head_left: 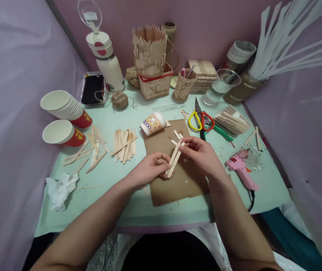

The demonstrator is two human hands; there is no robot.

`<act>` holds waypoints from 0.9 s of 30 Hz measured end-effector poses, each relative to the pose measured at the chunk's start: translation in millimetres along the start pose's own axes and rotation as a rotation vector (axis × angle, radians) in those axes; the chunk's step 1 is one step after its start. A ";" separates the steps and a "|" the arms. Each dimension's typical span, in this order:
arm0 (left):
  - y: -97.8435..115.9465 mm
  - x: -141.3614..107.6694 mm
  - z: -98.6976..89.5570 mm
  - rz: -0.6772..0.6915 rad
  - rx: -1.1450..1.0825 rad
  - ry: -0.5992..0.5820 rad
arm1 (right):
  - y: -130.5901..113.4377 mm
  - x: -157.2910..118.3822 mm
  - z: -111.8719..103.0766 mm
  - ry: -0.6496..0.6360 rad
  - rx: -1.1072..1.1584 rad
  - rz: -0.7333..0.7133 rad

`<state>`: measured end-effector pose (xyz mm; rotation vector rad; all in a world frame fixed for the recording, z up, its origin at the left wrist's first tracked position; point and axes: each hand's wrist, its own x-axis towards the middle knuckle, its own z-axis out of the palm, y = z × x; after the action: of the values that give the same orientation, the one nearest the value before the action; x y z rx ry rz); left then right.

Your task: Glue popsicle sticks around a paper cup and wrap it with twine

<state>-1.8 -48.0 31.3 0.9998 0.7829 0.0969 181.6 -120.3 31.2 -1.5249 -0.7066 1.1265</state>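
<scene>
Two pale wooden craft sticks (175, 160), side by side and slanted, are held above a brown cardboard sheet (178, 188). My left hand (157, 165) grips their lower ends, its fingers partly behind them. At their upper ends, my right hand (196, 148) pinches them between thumb and fingers. A few short stick pieces (177, 134) show just beyond my right fingertips; whether they touch the held sticks I cannot tell. The printed paper cup (153, 123) lies on its side at the sheet's far left corner.
Left: loose sticks (125, 146), stacked paper cups (62, 107), crumpled tissue (61, 190). Right: scissors (199, 114), green-handled pliers (223, 132), stick bundle (231, 120), pink glue gun (242, 169) with a cord. Behind: white bottle (110, 67), stick-covered containers (155, 84), glass of water (220, 88).
</scene>
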 end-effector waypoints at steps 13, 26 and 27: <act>4.0 1.6 -3.3 -0.158 0.013 0.035 | 9.0 7.4 3.8 0.045 0.105 0.003; 4.5 -2.5 -2.5 -0.050 0.296 -0.011 | 7.0 0.7 7.5 0.034 -0.029 -0.172; 4.3 -2.9 -3.5 -0.034 0.311 -0.025 | 6.4 0.2 7.5 0.029 -0.029 -0.181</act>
<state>-5.0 -44.3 35.2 1.2787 0.8068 -0.0686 174.0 -118.8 25.0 -1.4664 -0.8270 0.9606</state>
